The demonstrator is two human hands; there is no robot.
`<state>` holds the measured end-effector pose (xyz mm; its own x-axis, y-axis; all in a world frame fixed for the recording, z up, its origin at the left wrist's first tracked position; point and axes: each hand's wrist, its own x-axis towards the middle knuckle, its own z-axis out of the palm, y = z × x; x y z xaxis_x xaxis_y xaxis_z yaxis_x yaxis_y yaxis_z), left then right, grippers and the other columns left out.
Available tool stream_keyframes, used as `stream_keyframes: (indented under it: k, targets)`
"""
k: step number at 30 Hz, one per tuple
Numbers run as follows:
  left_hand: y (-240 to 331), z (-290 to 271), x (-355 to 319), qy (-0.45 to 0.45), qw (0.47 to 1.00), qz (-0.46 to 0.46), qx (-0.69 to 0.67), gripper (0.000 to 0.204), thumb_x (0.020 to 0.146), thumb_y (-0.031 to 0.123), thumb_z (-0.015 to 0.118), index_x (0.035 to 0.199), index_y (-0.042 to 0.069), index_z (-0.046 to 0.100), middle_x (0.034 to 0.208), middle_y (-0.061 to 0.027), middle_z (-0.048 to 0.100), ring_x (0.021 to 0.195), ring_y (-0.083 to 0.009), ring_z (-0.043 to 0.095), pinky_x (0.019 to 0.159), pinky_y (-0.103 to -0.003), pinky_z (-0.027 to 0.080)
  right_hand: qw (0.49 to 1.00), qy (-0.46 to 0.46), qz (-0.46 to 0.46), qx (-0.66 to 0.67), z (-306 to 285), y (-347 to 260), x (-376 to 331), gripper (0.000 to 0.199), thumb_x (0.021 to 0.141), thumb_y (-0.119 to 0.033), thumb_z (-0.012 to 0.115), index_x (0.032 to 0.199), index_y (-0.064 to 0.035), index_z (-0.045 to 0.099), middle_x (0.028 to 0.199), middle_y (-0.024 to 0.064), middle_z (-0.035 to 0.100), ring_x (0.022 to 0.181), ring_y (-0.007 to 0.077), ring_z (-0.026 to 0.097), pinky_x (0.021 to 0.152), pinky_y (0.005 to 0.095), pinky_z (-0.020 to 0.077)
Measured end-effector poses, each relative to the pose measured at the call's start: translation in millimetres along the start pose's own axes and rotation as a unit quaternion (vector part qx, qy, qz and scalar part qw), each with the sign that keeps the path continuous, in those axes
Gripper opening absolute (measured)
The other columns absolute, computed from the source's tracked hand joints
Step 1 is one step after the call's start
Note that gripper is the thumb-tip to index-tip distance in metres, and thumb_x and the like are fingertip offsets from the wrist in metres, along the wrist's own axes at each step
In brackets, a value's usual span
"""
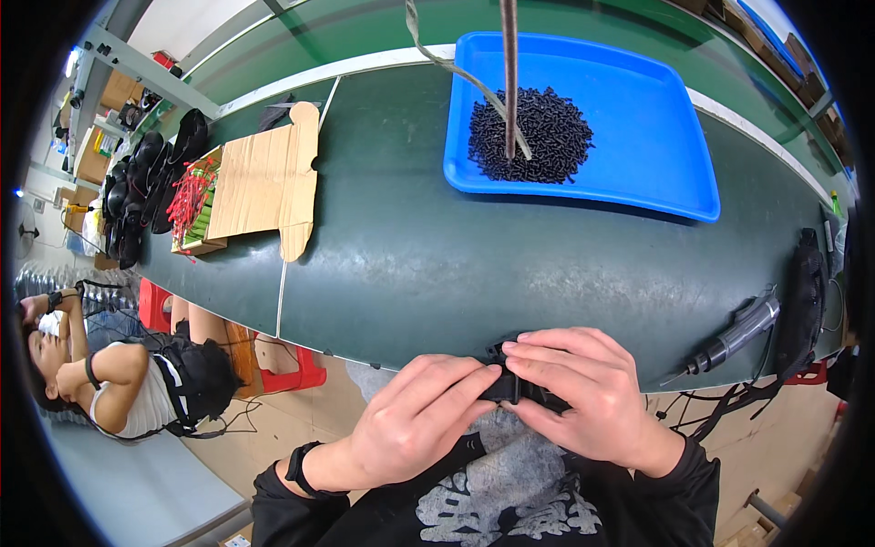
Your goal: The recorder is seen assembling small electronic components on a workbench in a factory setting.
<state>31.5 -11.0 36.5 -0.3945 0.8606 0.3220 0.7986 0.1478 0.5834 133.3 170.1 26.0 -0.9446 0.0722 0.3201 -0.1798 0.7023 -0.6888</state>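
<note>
Close to my body, at the near edge of the green bench, my left hand [415, 415] and my right hand [592, 392] meet around a small black plastic part [501, 387]. Fingertips of both hands pinch it from either side, and much of it is hidden behind them. Its exact kind does not show. Beyond my hands a blue tray [638, 137] holds a heap of small black screws or pins [533, 137]. A grey electric screwdriver [738, 333] lies on the bench to the right of my right hand.
An open cardboard box [260, 182] with red-tipped green pieces stands at the left, beside several black items [150, 182]. A rod [510, 82] and a pale cord [456, 68] hang over the tray. A black pouch [802, 301] lies far right. Another person [128, 374] sits at left.
</note>
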Motion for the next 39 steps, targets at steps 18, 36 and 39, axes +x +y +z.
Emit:
stream_keyframes:
  k: [18,36,39]
  targets:
    - [-7,1,3,-0.011,1.0,-0.006,-0.012,0.038,0.06,0.009,0.081,0.094,-0.001,0.068,0.087,-0.0075,0.064,0.073,-0.0232,0.061,0.062,-0.031,0.051,1.0,0.001,-0.024,-0.016,5,1,-2,0.04,0.059,-0.009,0.076,0.098,-0.0026,0.067,0.104,0.006,0.068,0.102,0.0208,0.062,0.081,0.0342,0.0508]
    - [-15,4,7,-0.026,0.997,-0.027,-0.073,0.033,0.064,0.009,0.08,0.094,0.001,0.068,0.088,-0.0068,0.064,0.076,-0.0231,0.061,0.065,-0.031,0.051,1.0,0.006,-0.012,0.006,7,6,-2,0.041,0.059,-0.008,0.077,0.098,-0.0052,0.067,0.105,0.0044,0.068,0.101,0.0197,0.062,0.075,0.032,0.0516]
    - [-15,3,8,-0.028,0.994,-0.043,-0.094,0.031,0.064,0.009,0.081,0.091,0.001,0.068,0.087,-0.0066,0.065,0.076,-0.0227,0.061,0.065,-0.031,0.051,1.0,0.008,-0.017,0.01,8,6,-1,0.04,0.06,-0.008,0.077,0.098,-0.0043,0.067,0.106,0.0049,0.067,0.101,0.0203,0.062,0.074,0.032,0.0516]
